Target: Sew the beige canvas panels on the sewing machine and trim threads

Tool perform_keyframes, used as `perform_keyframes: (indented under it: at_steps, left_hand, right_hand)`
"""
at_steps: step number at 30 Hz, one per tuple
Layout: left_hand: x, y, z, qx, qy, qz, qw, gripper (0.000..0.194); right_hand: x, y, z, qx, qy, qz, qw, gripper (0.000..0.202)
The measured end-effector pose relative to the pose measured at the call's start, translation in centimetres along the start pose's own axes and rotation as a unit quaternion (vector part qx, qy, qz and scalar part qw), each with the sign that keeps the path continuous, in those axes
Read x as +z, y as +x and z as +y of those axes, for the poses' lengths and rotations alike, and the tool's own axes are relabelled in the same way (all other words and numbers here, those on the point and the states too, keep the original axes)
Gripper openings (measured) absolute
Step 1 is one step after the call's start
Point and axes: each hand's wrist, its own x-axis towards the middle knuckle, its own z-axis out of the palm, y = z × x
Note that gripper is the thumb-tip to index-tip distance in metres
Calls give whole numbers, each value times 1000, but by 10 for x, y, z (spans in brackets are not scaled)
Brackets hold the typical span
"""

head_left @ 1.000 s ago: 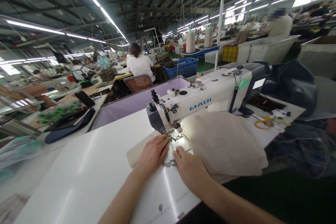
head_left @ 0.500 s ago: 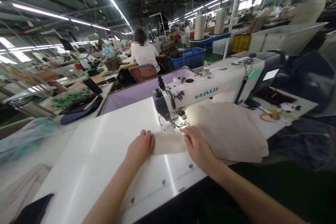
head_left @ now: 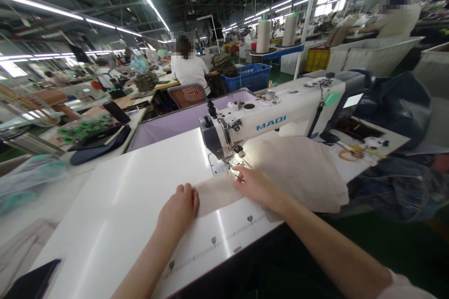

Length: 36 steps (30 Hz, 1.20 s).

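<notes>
A white sewing machine (head_left: 280, 119) marked MAQI stands on the white table, its needle area lit. A strip of beige cloth (head_left: 214, 193) lies in front of the needle. My left hand (head_left: 180, 205) has its fingers closed on the strip's left end. Close by the presser foot (head_left: 235, 161), my right hand (head_left: 254, 184) is closed at the strip's right part, index finger towards the foot. The larger beige cloth (head_left: 298, 170) spreads under the machine arm, right of the needle.
Scissors with orange handles (head_left: 351, 153) lie at the right of the table (head_left: 115, 196). A dark phone-like object (head_left: 35, 280) sits at the lower left. Behind the table is a lilac-lined bin (head_left: 168, 124); a person in white (head_left: 189, 72) sits beyond it.
My right hand has moved nearer to the presser foot, its index finger stretched further left. My left hand and the strip's left end sit slightly lower and further left. The view has shifted a little.
</notes>
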Motion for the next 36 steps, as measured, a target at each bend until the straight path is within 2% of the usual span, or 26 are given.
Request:
perform_keyframes:
  at_steps: [3,6,8,10,11,13,16,18,23,36]
  left_hand:
    - [-1,-1,0,3,-7,-2,1000,28]
    - [-2,0,0,-3,-14,-13,1000,29]
    - [-4,0,1,-21,-3,-23,1000,29]
    - [-6,1,6,-26,23,-16,999,25]
    - [-6,1,10,-6,32,1,999,22]
    - [-6,1,21,93,23,48,994,23]
    - [1,2,41,267,-28,112,957,34]
    - [8,6,51,301,-45,137,943,37]
    - [17,21,59,265,-48,152,951,38]
    - [11,32,57,248,-45,124,960,40]
  right_hand:
    - [0,-2,-3,16,-14,-31,999,55]
    - [2,-5,-8,19,-52,-35,998,59]
    - [5,-8,-10,13,-99,-17,995,55]
    - [9,-12,-10,-10,-162,6,987,41]
    - [12,-15,-8,-31,-194,11,980,31]
    - [16,-19,-4,-76,-248,-1,966,19]
    - [18,-26,3,-119,-291,-24,949,22]
    - [18,-29,5,-132,-299,-27,945,25]
    - [17,-25,3,-114,-297,-19,948,28]
    - [16,-15,-3,-94,-293,-13,952,23]
